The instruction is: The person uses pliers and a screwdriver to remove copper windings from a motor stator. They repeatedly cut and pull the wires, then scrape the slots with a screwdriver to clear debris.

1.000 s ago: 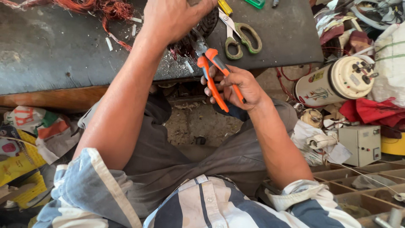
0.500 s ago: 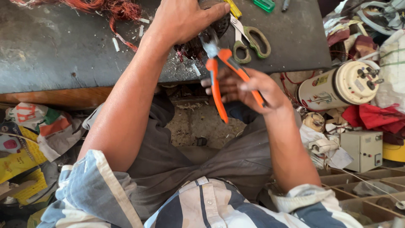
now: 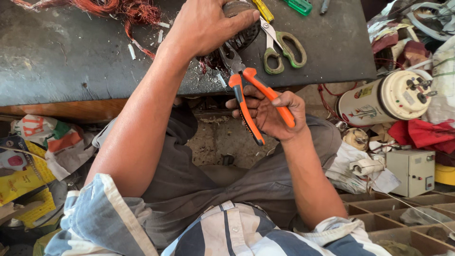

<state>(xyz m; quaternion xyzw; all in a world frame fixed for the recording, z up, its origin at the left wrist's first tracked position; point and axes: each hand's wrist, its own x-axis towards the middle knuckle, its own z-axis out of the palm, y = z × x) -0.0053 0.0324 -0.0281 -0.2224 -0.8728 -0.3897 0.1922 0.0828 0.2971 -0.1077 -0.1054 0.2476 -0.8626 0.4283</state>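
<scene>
Pliers (image 3: 250, 102) with orange handles lie in the right hand (image 3: 270, 114), just off the near edge of the bench (image 3: 57, 61), above the person's lap. The fingers (image 3: 241, 105) of that hand curl around both handles, the thumb (image 3: 284, 99) pressed on the outer one, so the hand is closed on the tool. The handles spread apart toward the person, and the dark metal nose (image 3: 231, 58) points up and away, reaching over the bench edge to a dark round motor part (image 3: 241, 33).

Above it, the left hand (image 3: 204, 26) lies over the motor part with its fingers wrapped down around it, gripping it against the bench top. Small white scraps (image 3: 130, 51) and reddish wire bits lie near that hand.

Just right of the motor part lie scissors (image 3: 282, 50) with olive-green handles. Farther along the bench are a yellow-handled tool (image 3: 262, 9) and a green-handled tool (image 3: 298, 5). A tangle of copper wire (image 3: 104, 7) sprawls along the far left of the bench.

Off to the right, beside the bench, a cream cylinder with terminals (image 3: 386, 97) lies on its side, with red cloth (image 3: 422, 132) and a small grey box (image 3: 412, 171) nearer the person.
</scene>
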